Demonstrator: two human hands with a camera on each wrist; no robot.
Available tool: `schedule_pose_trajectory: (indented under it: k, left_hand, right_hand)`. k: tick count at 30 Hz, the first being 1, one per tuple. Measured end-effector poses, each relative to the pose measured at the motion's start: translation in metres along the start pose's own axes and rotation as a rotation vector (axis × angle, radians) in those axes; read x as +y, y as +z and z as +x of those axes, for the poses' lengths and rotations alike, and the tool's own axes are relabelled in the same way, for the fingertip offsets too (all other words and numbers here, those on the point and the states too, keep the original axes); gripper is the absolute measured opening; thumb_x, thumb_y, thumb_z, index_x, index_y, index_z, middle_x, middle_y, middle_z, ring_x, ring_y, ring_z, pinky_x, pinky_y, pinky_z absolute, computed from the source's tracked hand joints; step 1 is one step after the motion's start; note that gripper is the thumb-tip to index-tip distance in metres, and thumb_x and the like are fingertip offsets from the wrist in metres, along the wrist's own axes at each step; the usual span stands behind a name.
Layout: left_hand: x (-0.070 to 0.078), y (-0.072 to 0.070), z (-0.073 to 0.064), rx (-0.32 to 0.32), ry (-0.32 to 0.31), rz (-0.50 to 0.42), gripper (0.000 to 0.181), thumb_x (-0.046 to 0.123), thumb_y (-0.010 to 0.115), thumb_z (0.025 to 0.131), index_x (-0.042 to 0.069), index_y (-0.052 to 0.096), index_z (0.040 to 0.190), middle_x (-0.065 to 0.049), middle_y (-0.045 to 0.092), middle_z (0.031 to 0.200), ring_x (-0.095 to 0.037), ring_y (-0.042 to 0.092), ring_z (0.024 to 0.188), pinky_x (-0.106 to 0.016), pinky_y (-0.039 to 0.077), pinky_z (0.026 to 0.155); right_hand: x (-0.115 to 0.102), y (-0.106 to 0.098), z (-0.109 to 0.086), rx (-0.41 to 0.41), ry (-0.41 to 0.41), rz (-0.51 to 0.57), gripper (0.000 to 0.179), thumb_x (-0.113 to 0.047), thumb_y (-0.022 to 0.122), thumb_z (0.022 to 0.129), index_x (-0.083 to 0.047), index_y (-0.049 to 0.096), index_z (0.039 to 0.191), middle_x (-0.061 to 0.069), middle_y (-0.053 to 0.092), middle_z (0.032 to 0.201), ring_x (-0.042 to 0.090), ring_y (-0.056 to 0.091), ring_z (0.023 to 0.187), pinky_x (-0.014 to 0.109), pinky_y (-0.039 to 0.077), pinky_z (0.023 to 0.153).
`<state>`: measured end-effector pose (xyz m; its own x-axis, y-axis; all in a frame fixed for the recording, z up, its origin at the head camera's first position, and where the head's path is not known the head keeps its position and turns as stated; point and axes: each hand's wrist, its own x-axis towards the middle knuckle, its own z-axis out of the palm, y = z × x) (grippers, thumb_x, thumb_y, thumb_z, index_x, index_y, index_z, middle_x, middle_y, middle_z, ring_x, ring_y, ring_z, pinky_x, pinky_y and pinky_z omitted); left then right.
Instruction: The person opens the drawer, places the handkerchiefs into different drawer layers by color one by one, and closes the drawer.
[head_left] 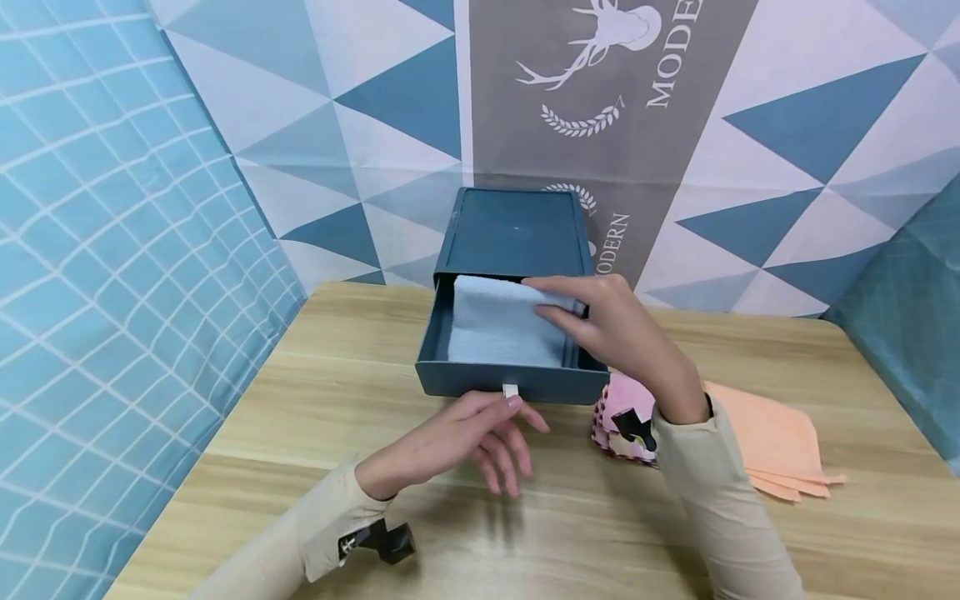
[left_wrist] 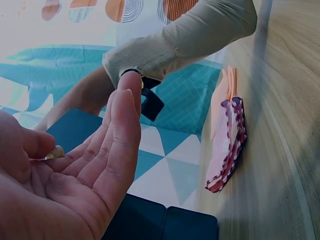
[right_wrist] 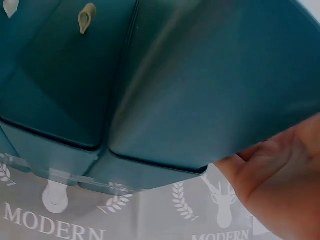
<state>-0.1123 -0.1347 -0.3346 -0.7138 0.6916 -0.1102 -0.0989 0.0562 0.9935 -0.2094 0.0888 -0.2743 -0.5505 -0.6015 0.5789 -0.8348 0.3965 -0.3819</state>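
Note:
A light blue folded cloth (head_left: 502,325) lies inside the pulled-out drawer (head_left: 480,379) of a dark blue storage box. At its right side my right hand (head_left: 607,312) pinches the cloth's upper edge between thumb and fingers; in the right wrist view the drawer hides the fingertips of that hand (right_wrist: 277,175). My left hand (head_left: 468,433) is at the drawer front, pinching the small pale pull tab (head_left: 511,390), with the other fingers hanging loosely below. From the left wrist view, the tab (left_wrist: 55,152) shows between thumb and finger of the hand (left_wrist: 95,175).
Right of the drawer, a pink cloth with a dark red scalloped edge (head_left: 622,408) lies on the wooden table (head_left: 360,350), beside several stacked peach cloths (head_left: 780,442). Another drawer front with a loop tab (right_wrist: 86,19) shows in the right wrist view. A patterned backdrop (head_left: 405,100) stands behind.

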Motion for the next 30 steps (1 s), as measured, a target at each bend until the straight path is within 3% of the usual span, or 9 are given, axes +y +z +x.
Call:
schedule_pose_trajectory:
  k: [4,7,13,17,21,23,25,27,30]
  left_hand:
    - [0.0,0.0,-0.001,0.0,0.001,-0.004,0.05,0.042,0.029,0.11,0.007,0.061,0.126,-0.021,0.071,0.094,-0.028,0.073,0.073,-0.043,0.061,0.062]
    - [0.0,-0.001,-0.001,-0.007,0.005,-0.007,0.05,0.042,0.029,0.11,0.006,0.06,0.126,-0.02,0.071,0.093,-0.028,0.073,0.073,-0.043,0.061,0.062]
    - [-0.001,-0.001,-0.001,-0.01,0.01,-0.011,0.05,0.043,0.03,0.11,0.006,0.061,0.126,-0.025,0.07,0.094,-0.028,0.072,0.073,-0.042,0.061,0.062]
    - [-0.002,-0.001,-0.001,-0.013,0.014,-0.015,0.05,0.042,0.03,0.11,0.006,0.061,0.125,-0.025,0.07,0.094,-0.029,0.072,0.073,-0.043,0.061,0.062]
    - [-0.002,-0.001,-0.001,-0.007,0.017,-0.013,0.05,0.042,0.029,0.11,0.006,0.061,0.125,-0.022,0.071,0.093,-0.029,0.073,0.073,-0.042,0.06,0.062]
    - [-0.002,-0.001,-0.001,-0.008,0.022,-0.006,0.05,0.041,0.029,0.11,0.005,0.06,0.126,-0.021,0.071,0.092,-0.029,0.073,0.073,-0.042,0.06,0.062]
    - [-0.002,-0.001,-0.001,-0.006,0.026,0.001,0.051,0.04,0.028,0.111,0.004,0.06,0.126,-0.019,0.071,0.091,-0.028,0.073,0.072,-0.042,0.06,0.061]
    - [-0.002,-0.001,-0.001,-0.006,0.028,0.005,0.051,0.04,0.028,0.111,0.003,0.06,0.125,-0.019,0.071,0.091,-0.028,0.073,0.072,-0.043,0.06,0.061]
    - [-0.001,-0.001,0.0,-0.007,0.024,0.005,0.051,0.041,0.029,0.11,0.004,0.06,0.125,-0.018,0.071,0.091,-0.028,0.073,0.072,-0.043,0.06,0.061]
  right_hand:
    - [-0.005,-0.004,0.005,-0.005,-0.029,-0.036,0.03,-0.012,0.072,0.093,-0.014,0.072,0.123,0.001,0.076,0.101,0.003,0.038,0.046,0.025,0.046,0.061]
    - [-0.01,-0.007,0.011,-0.049,-0.04,-0.088,0.029,-0.011,0.071,0.094,-0.014,0.072,0.123,0.002,0.076,0.101,0.004,0.039,0.046,0.026,0.046,0.062]
    - [-0.023,-0.008,0.016,-0.052,-0.084,-0.243,0.028,-0.012,0.072,0.093,-0.01,0.072,0.121,0.004,0.075,0.108,0.013,0.068,0.075,0.032,0.056,0.069]
    - [-0.036,-0.013,0.009,-0.032,-0.099,-0.209,0.028,-0.008,0.074,0.09,-0.01,0.074,0.118,0.005,0.074,0.111,0.02,0.07,0.099,0.038,0.058,0.08]
    - [-0.045,-0.016,0.012,-0.193,-0.073,-0.114,0.024,-0.012,0.07,0.094,-0.011,0.074,0.118,0.001,0.073,0.114,0.015,0.068,0.105,0.036,0.057,0.088]
    - [-0.046,-0.016,0.016,-0.32,-0.015,-0.069,0.022,-0.022,0.063,0.1,-0.013,0.074,0.117,-0.001,0.073,0.097,0.012,0.069,0.09,0.034,0.056,0.084]
    - [-0.043,-0.014,0.021,-0.437,0.056,-0.034,0.032,-0.034,0.053,0.105,-0.013,0.074,0.117,-0.004,0.073,0.096,0.007,0.067,0.087,0.034,0.055,0.086]
    - [-0.038,-0.011,0.024,-0.531,0.134,-0.012,0.044,-0.044,0.042,0.107,-0.015,0.074,0.117,-0.004,0.066,0.08,0.007,0.063,0.077,0.032,0.053,0.085]
    - [-0.032,-0.007,0.026,-0.589,0.21,-0.033,0.051,-0.048,0.036,0.107,-0.015,0.074,0.115,-0.006,0.057,0.071,0.007,0.061,0.076,0.032,0.051,0.084]
